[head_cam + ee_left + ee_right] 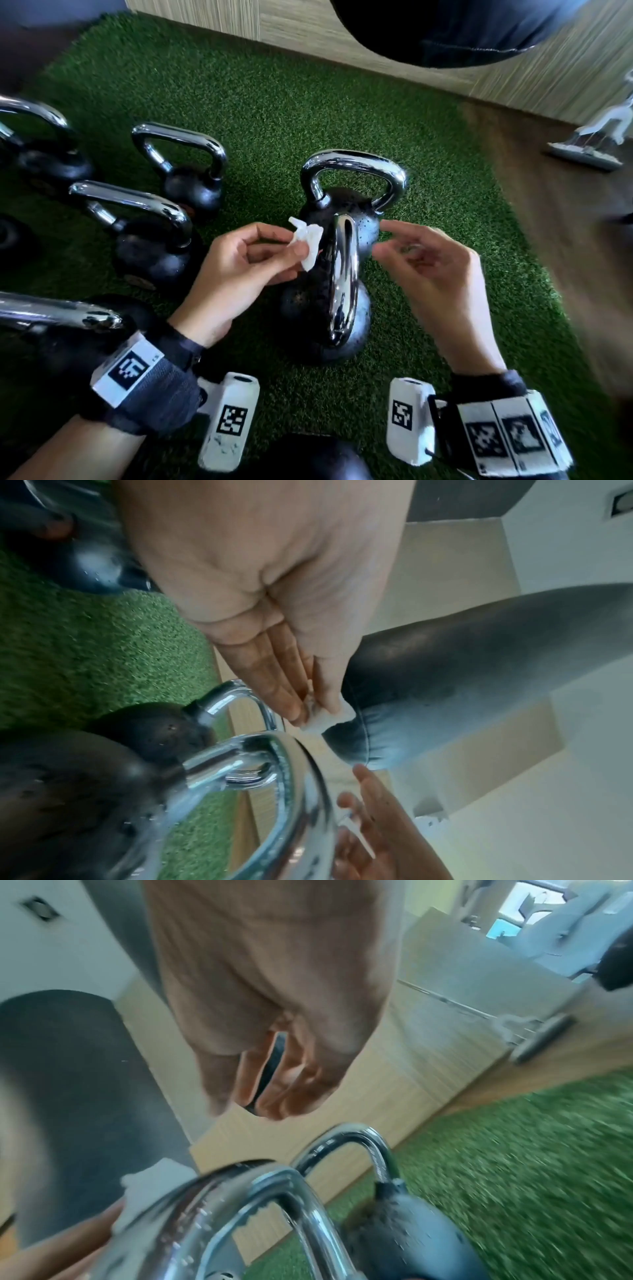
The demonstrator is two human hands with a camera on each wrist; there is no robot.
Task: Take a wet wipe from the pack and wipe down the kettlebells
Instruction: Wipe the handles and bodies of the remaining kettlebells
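**A small wad, a loose pinch, and a lot of chrome left to cover**

Take the near kettlebell (329,301) as your landmark: it stands on the green turf (274,102) directly between your hands, its chrome handle (342,274) edge-on to you.

Your left hand (236,260) hovers just left of that handle, thumb and fingertips pinching a crumpled wet wipe (310,245). The wipe sits beside the chrome; whether it touches the metal cannot be told from the head view. Your right hand (431,270) hangs just right of the handle, fingers loosely curled and holding nothing. It is blurred, so finer detail is lost.

What could go wrong, as a judgement from here:

- The wipe is bunched small and held only at the fingertips. Drag it along smooth chrome and it may slip out and land on the turf, picking up grit that you would then rub onto the metal.
- A wad that tight cleans only a narrow stripe. You would likely miss the underside of the handle and the black body below it.
- The second kettlebell (346,202) stands right behind the near one. A hard push on the near handle could rock it into that neighbour, or catch your knuckles between the two handles.
- More kettlebells (154,236) wait to the left of the landmark. One small wipe may dry or soil before you reach them, and no pack is visible in any view.
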